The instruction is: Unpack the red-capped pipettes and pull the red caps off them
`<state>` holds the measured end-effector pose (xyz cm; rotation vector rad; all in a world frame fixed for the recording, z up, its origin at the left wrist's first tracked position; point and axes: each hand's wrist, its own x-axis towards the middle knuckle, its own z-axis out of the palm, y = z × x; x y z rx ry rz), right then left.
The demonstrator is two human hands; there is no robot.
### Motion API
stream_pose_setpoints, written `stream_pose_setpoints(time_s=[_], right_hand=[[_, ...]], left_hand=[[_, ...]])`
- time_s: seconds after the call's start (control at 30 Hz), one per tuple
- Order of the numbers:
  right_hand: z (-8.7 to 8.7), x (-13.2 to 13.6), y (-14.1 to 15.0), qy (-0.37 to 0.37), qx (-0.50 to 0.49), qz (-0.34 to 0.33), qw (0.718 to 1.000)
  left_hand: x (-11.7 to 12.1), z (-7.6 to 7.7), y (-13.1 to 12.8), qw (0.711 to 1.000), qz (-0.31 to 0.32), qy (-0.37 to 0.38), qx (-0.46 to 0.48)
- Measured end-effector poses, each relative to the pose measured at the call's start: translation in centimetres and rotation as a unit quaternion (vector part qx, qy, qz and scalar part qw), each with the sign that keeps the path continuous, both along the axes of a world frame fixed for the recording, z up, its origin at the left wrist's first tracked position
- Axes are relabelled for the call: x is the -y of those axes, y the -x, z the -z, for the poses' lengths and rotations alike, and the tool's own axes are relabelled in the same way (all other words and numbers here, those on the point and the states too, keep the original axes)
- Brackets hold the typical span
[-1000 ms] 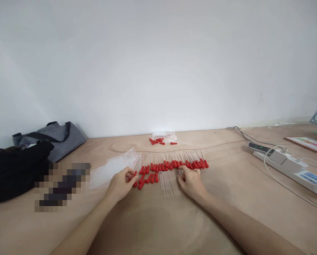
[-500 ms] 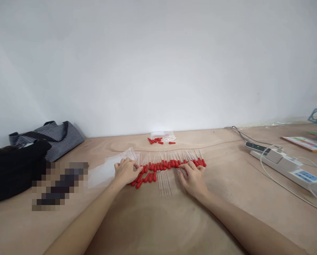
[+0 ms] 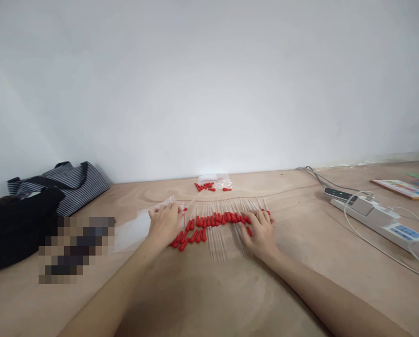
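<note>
A row of thin clear droppers with red bulbs [image 3: 209, 221] lies across the wooden table, tubes pointing away from me. Below its middle, clear tubes [image 3: 217, 243] point toward me. Shorter red bulbs [image 3: 191, 237] form a slanting group at the row's left. My left hand [image 3: 164, 223] is closed at the left end, with a red bulb at its fingertips and a tube slanting up from there. My right hand [image 3: 260, 233] bends over the right end, a red bulb between thumb and fingers. Its fingers cover part of the row.
A clear plastic bag [image 3: 134, 229] lies left of my left hand. More red bulbs [image 3: 204, 186] and a small bag [image 3: 214, 179] rest near the wall. Power strip [image 3: 381, 220] and cables are at right; a striped bag [image 3: 79, 187] and black bag [image 3: 20, 229] at left.
My left hand has moved slightly up and left, lifting off the row's left bulbs. My right hand has shifted a little right, and a red bulb now shows by its thumb.
</note>
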<state>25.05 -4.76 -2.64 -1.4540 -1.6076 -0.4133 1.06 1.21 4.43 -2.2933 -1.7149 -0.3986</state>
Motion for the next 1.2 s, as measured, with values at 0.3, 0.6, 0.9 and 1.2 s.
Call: stream_pose_setpoints(time_s=[0.3,0.6,0.9,1.2], right_hand=[[-0.1,1.6,1.8,-0.063,0.16,-0.151,0.973],[-0.1,1.6,2.3,-0.105,0.203,-0.185,0.956],[-0.8,2.1,2.3,-0.044,0.255,-0.221,0.94],[-1.1,2.1,2.2,0.063,0.233,-0.266,0.933]], left_hand=[[5.2,5.5,-2.8,0.96,0.252,-0.122,0.015],[5.6,5.5,-2.9,0.931,0.301,-0.162,0.126],[6.1,4.8,-2.2,0.916,0.32,-0.212,0.116],[5.8,4.9,-1.6,0.915,0.33,-0.213,0.095]])
